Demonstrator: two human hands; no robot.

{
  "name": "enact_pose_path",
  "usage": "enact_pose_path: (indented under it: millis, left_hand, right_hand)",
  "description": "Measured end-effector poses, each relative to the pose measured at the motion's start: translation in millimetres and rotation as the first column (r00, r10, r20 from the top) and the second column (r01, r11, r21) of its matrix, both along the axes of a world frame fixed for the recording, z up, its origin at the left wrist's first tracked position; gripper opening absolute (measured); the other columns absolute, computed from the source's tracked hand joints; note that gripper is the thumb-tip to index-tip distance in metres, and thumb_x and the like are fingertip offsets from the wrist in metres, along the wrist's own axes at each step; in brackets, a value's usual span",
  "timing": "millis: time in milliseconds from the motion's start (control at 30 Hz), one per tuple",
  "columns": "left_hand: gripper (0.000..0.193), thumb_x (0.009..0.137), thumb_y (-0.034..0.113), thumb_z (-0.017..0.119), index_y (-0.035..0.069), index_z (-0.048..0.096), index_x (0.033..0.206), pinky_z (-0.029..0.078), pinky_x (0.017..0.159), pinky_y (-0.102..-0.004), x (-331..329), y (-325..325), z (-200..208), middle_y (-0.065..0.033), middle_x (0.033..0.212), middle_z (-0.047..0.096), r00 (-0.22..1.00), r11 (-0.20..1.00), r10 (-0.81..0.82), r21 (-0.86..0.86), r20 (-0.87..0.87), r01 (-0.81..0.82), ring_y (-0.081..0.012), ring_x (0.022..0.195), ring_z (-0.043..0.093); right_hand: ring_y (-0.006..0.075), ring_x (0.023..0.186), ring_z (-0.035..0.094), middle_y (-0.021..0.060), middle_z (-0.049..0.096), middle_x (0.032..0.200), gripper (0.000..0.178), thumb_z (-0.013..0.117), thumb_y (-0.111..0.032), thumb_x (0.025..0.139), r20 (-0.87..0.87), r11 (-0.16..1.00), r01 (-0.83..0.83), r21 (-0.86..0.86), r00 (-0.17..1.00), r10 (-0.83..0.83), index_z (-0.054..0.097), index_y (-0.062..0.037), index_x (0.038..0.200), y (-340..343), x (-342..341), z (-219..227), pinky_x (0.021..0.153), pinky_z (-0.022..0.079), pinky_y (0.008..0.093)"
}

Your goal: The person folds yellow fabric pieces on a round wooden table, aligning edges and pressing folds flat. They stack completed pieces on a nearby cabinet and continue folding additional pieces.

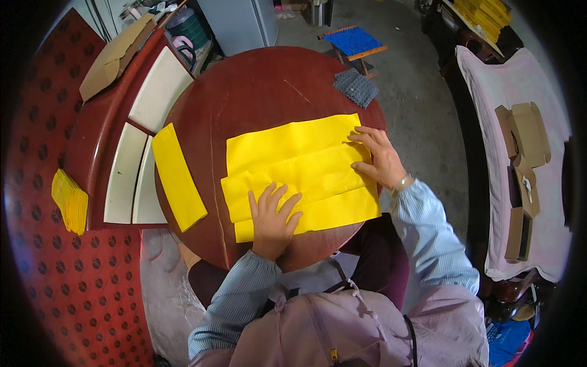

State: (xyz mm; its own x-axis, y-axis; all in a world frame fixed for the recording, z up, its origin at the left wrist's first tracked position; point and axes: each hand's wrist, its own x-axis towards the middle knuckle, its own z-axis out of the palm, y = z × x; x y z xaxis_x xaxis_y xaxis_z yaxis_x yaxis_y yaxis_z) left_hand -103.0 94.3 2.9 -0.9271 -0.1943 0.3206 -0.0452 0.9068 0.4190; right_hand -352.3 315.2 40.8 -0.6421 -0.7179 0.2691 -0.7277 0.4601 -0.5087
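A yellow cloth (293,174) lies on the round red-brown table (257,79) in front of me, in overlapping layers with a band across its middle. My left hand (273,223) rests on the cloth's lower left part, fingers spread. At its right edge is my right hand (380,158), thumb apart from the stretched fingers, whose tips touch the cloth. Neither hand grips anything that I can see. To the left, a narrow folded yellow cloth (178,177) lies along the table's edge.
A grey textured pad (356,87) sits at the table's far right edge. Beyond stands a blue-topped folding stool (354,43). On the left, a red cabinet with pale panels (160,88) adjoins the table; a yellow stack (70,202) lies beyond it. Opened cardboard boxes (524,137) rest on a cloth-covered surface at right.
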Motion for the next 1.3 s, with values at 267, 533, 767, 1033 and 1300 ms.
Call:
enact_pose_path:
  millis: [267,533,767,1033,1300]
  left_hand:
    - [0.043,0.090,0.022,0.079,0.021,0.071,0.132,0.014,0.125,-0.0736,-7.8,-4.6,-16.5,-0.0096,0.145,0.056,0.999,0.999,0.019,-0.046,-0.046,-0.021,-0.0348,0.146,0.045]
    - [0.038,0.095,0.029,0.076,0.024,0.073,0.132,0.009,0.126,-0.0728,-75.6,-56.0,-17.1,-0.0093,0.146,0.057,0.994,0.992,0.098,-0.077,-0.050,-0.102,-0.0330,0.147,0.043]
    - [0.049,0.094,0.021,0.079,0.020,0.066,0.141,0.029,0.123,-0.0539,-109.8,-127.8,15.7,-0.0119,0.151,0.054,0.972,0.993,0.095,0.050,0.216,-0.108,-0.0338,0.144,0.044]
    - [0.078,0.076,0.027,0.095,0.017,0.060,0.145,0.032,0.115,-0.0518,-159.8,-182.0,62.7,-0.0150,0.142,0.063,0.749,0.991,0.128,-0.052,0.650,-0.125,-0.0317,0.138,0.049]
    - [0.041,0.073,0.024,0.097,-0.001,0.079,0.101,0.057,0.080,-0.0341,-109.8,-201.2,128.3,-0.0093,0.093,0.080,0.724,0.967,-0.230,0.237,0.650,0.094,-0.0215,0.083,0.073]
  right_hand:
    - [0.0325,0.108,0.067,0.0107,0.075,0.114,0.065,0.099,-0.031,0.070,0.344,0.847,-0.149,0.510,0.938,-0.042,0.072,-0.0110,0.126,-41.2,-63.9,25.5,0.094,0.055,0.0396]
    - [0.0310,0.098,0.071,0.0128,0.076,0.105,0.054,0.099,-0.031,0.071,0.271,0.811,-0.208,0.546,0.960,0.064,0.075,-0.0064,0.112,-104.2,-131.1,21.8,0.082,0.054,0.0398]
    - [0.0273,0.099,0.068,0.0118,0.074,0.100,0.032,0.092,-0.011,0.075,0.462,0.971,-0.104,0.217,0.887,-0.008,0.063,-0.0083,0.090,-111.7,-142.3,29.5,0.091,0.053,0.0356]
    - [0.0272,0.120,0.068,0.0138,0.070,0.123,0.029,0.078,0.003,0.090,0.841,0.938,0.257,-0.233,0.537,0.061,0.066,-0.0110,0.113,-84.9,-71.4,45.9,0.109,0.055,0.0352]
    - [0.0300,0.119,0.069,0.0152,0.068,0.129,0.040,0.081,-0.006,0.093,0.742,0.904,0.170,-0.393,0.639,0.203,0.061,-0.0101,0.128,-39.0,-15.1,69.7,0.107,0.057,0.0396]
